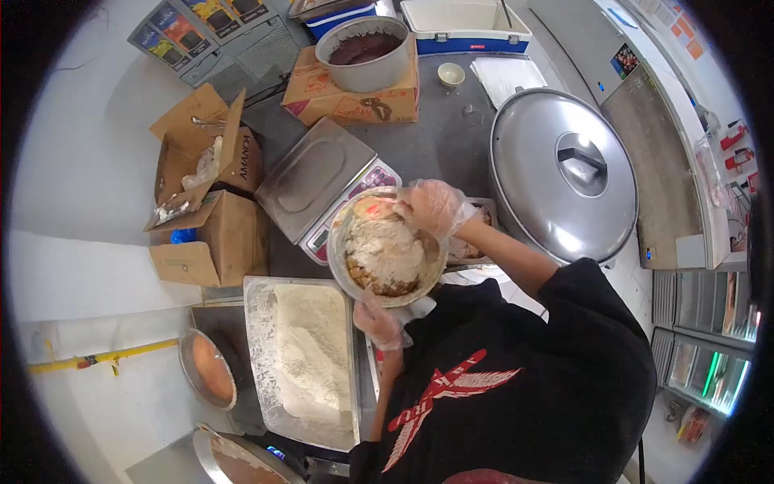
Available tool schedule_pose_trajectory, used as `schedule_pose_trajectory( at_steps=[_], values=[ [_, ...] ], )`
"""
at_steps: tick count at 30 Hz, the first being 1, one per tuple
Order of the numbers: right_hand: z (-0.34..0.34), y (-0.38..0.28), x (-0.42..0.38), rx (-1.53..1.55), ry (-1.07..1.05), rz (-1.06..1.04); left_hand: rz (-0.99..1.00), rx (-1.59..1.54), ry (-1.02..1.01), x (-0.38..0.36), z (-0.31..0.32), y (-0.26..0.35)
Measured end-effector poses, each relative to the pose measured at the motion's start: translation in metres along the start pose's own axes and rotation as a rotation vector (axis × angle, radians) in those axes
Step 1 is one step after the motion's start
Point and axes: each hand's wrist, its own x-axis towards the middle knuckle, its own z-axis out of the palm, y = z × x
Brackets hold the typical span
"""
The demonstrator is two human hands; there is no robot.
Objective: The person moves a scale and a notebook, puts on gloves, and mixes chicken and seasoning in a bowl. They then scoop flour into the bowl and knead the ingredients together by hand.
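Note:
A round bowl is held up in front of my chest, tilted a little. In it a pale heap of flour lies over brownish, coated pieces whose kind I cannot make out. My left hand, in a clear plastic glove, grips the near lower rim. Also gloved, my right hand is closed at the upper right rim, its fingertips partly hidden. Directly left of my left hand stands a clear tub with pale flour in it. Behind the bowl is a digital scale.
A large lidded pot stands to the right, partly over a tray. At the back are a deep round pan on a carton, a small bowl and a cooler box. Open cardboard boxes stand left.

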Motion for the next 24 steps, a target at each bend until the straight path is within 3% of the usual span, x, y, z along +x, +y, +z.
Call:
schedule_pose_trajectory(
  at_steps=[1,3,5,7,9,11,14,17,21,22,24],
  values=[
    [0.011,0.006,0.005,0.035,0.058,-0.065,0.082,0.073,0.007,0.003,0.0,0.001],
    [0.027,0.01,0.015,0.041,-0.061,-0.044,0.113,0.15,0.003,-0.002,-0.001,-0.009],
    [0.032,0.013,0.033,-0.056,-0.199,-0.04,-0.025,0.038,-0.006,0.006,0.003,0.009],
    [0.04,0.015,0.047,-0.109,-0.2,-0.098,-0.111,-0.015,0.04,0.01,0.01,-0.001],
    [0.052,0.019,0.062,-0.093,-0.282,-0.091,-0.189,0.105,-0.057,-0.002,0.012,-0.074],
    [0.06,0.021,0.069,-0.043,-0.214,-0.185,-0.019,0.143,0.097,-0.006,0.026,-0.059],
    [0.042,0.01,0.074,-0.019,-0.192,-0.206,-0.083,-0.05,0.131,-0.003,0.036,-0.041],
    [0.069,0.021,0.074,-0.003,-0.05,-0.278,-0.151,-0.217,0.159,-0.001,0.033,-0.037],
    [0.044,0.013,0.06,-0.067,-0.288,-0.206,-0.324,0.002,-0.063,-0.013,0.013,-0.064],
    [0.047,0.016,0.057,-0.03,-0.225,-0.226,-0.33,0.05,-0.097,-0.011,0.01,-0.069],
    [0.066,0.026,0.05,0.052,-0.131,-0.283,-0.253,-0.179,-0.042,-0.012,0.011,-0.072]
  ],
)
